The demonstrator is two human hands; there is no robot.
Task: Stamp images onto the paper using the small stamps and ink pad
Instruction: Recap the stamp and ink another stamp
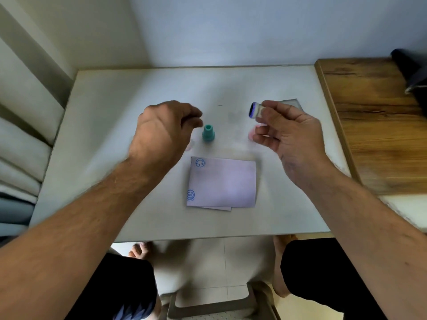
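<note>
A pale lilac paper lies on the white table, with two blue round stamp prints along its left edge. Just beyond it a teal stamp stands upright. My right hand holds a small white stamp in its fingertips above the table, with the blue inked face turned to the left. My left hand hovers just left of the teal stamp with its fingers curled; whether it holds anything is hidden. A grey flat thing, perhaps the ink pad, peeks out behind my right hand.
A wooden surface adjoins the table on the right, with a dark object at its far corner. A wall stands behind the table and pale cushions lie to the left. My knees and a stool show below the near edge.
</note>
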